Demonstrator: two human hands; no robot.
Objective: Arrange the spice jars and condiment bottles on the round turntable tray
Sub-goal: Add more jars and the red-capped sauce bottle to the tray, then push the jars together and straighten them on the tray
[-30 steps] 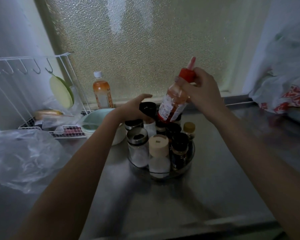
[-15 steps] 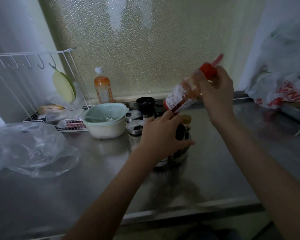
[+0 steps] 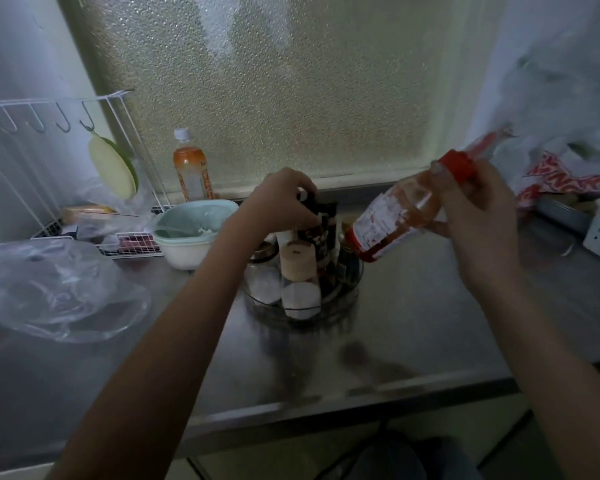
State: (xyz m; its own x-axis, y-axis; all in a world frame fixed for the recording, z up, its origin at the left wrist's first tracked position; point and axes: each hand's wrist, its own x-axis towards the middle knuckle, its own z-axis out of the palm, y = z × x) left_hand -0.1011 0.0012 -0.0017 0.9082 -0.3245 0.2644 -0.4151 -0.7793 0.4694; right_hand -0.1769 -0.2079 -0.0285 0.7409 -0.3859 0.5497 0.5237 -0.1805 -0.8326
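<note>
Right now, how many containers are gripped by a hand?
2. The left hand grips a dark-capped jar standing on the turntable tray; the right hand holds the red-capped sauce bottle tilted in the air, right of the tray.

Left hand point(image 3: 278, 199) curled, fingers closed over a dark jar top above the turntable tray point(image 3: 343, 299), right hand point(image 3: 478, 216) raised right of the tray, closed around a tilted sauce bottle point(image 3: 395, 216)
</note>
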